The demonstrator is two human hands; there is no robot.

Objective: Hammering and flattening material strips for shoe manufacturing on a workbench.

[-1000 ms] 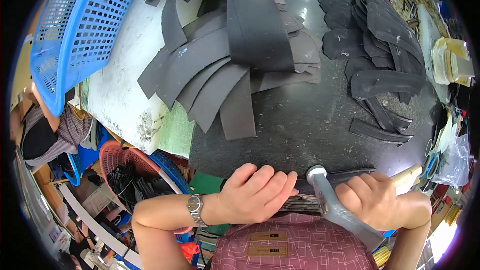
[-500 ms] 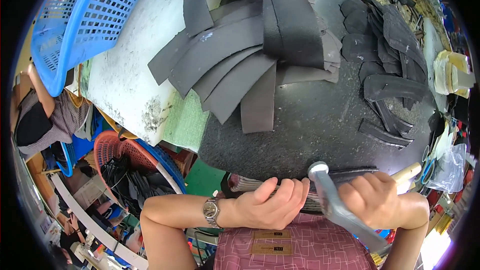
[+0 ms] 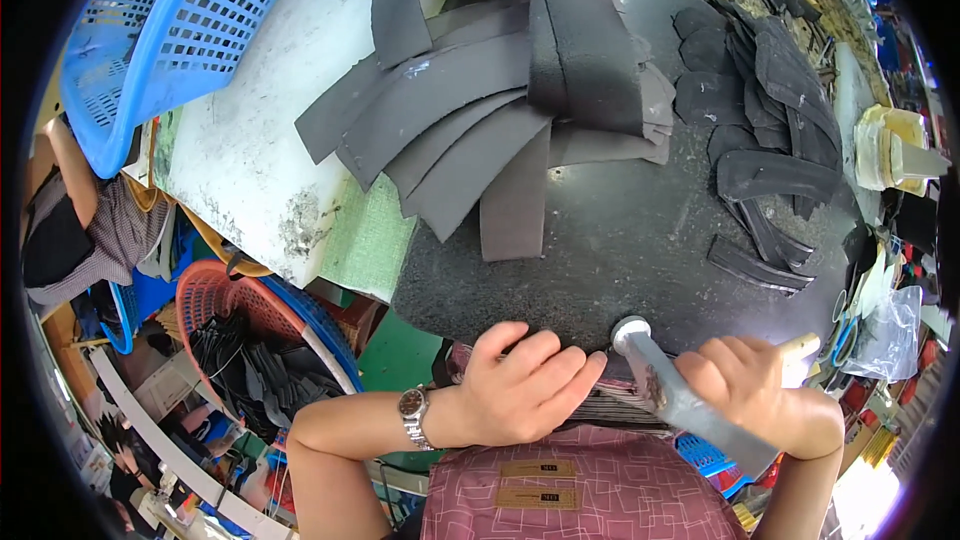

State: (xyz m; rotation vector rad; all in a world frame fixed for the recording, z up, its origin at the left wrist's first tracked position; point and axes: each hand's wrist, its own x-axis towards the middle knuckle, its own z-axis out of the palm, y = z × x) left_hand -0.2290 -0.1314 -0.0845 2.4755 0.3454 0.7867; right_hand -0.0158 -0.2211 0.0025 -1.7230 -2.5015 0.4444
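My right hand (image 3: 735, 385) is closed around the pale wooden handle of a hammer (image 3: 668, 390). The hammer's long grey metal head slants across, its round face near the front edge of the dark work surface (image 3: 620, 260). Just left of that face is my left hand (image 3: 525, 385), its fingers curled in at the same edge. What those fingers hold, if anything, is hidden. Below and between the hands shows a stack of thin dark layered pieces (image 3: 625, 405), partly covered by the hands and the hammer.
Flat dark grey strips (image 3: 460, 160) fan out across the table's far middle. Smaller black pieces (image 3: 780, 175) lie at the right, beside a yellowish glue container (image 3: 885, 150). A blue basket (image 3: 190, 50) stands far left; a red basket (image 3: 230, 285) of black pieces is below. Another person (image 3: 85, 230) is at the left.
My left hand has moved slightly left and up, its fingers more curled. The hammer in my right hand has shifted slightly left and up, its head lying flatter.
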